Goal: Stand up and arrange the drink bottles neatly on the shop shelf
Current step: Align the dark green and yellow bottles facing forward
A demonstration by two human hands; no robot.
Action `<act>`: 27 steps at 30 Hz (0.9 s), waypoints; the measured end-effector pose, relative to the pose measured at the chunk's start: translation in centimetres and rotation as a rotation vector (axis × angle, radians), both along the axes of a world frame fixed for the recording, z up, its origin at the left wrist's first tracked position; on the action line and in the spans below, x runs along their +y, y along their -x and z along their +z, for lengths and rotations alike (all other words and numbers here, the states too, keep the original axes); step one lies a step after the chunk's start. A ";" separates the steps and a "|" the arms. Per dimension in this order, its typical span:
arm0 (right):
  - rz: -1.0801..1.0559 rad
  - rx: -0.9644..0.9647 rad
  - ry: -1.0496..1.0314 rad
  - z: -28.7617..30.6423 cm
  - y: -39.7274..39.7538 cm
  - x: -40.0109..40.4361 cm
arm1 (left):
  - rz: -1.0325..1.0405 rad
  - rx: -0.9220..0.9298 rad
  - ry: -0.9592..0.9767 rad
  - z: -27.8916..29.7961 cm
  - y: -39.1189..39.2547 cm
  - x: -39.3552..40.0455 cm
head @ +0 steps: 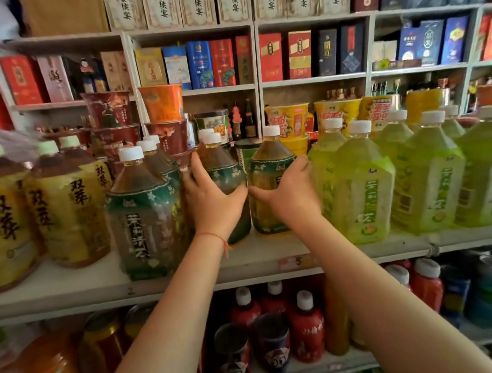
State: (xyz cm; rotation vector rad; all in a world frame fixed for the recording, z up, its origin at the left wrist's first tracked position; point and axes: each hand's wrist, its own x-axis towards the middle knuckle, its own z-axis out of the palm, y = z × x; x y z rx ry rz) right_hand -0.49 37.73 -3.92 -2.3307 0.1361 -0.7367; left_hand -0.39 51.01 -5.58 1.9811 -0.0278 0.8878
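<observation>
Both hands work at the middle of the grey shop shelf (63,291), a little back from its front edge. The left hand (212,203) curls its grip round the shoulder and side of a dark-green-labelled plastic tea bottle with a white cap (223,170), and the right hand (293,192) wraps its grip round the right side of a second green-labelled tea bottle with a white cap (272,179); the two bottles stand upright and nearly touch. To their left a front green-labelled tea bottle (144,213) stands closer to the front edge; to their right runs the row of pale-green tea bottles (365,188). The step appears to be squaring this pair into line. To do it well, slide rather than lift, keep both bases flat, and draw them evenly towards the front edge until they match their neighbours, labels facing out. Pushing high on the shoulders could tip them into the stacked noodle cups (167,128) behind.
</observation>
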 end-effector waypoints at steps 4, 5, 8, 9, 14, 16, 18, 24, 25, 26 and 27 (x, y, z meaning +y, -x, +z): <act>0.024 0.034 -0.004 0.0 -0.3 -0.2 | 0.043 0.004 -0.033 0.0 0.5 -0.3; 0.037 0.047 -0.016 0.1 -0.4 -0.3 | 0.058 0.002 -0.044 0.0 0.8 -0.6; 0.081 0.068 -0.039 0.4 -0.5 -0.7 | 0.126 -0.063 -0.106 -0.3 2.0 -1.3; 0.088 0.070 -0.035 0.5 -0.5 -0.7 | 0.146 -0.086 -0.129 -0.3 2.5 -1.5; 0.145 0.072 -0.043 0.5 -0.5 -0.8 | 0.113 -0.035 -0.135 -0.3 3.9 -1.8; 0.171 0.073 -0.073 0.6 -0.4 -0.9 | 0.130 -0.027 -0.153 -0.4 4.4 -1.8; 0.192 0.073 -0.092 0.4 -0.1 -0.9 | 0.180 -0.044 -0.176 -0.5 4.8 -1.7; 0.297 -0.164 -0.194 -0.5 2.8 -0.7 | 0.007 -0.023 0.080 0.3 4.7 -1.3; 0.325 -0.167 -0.220 -0.6 3.2 -0.5 | -0.046 -0.032 0.219 0.6 4.8 -1.3; 0.349 -0.156 -0.257 -0.7 3.5 -0.4 | -0.090 -0.034 0.358 0.8 4.6 -1.3; 0.368 -0.143 -0.312 -0.7 3.7 -0.4 | -0.122 -0.012 0.496 0.9 4.5 -1.4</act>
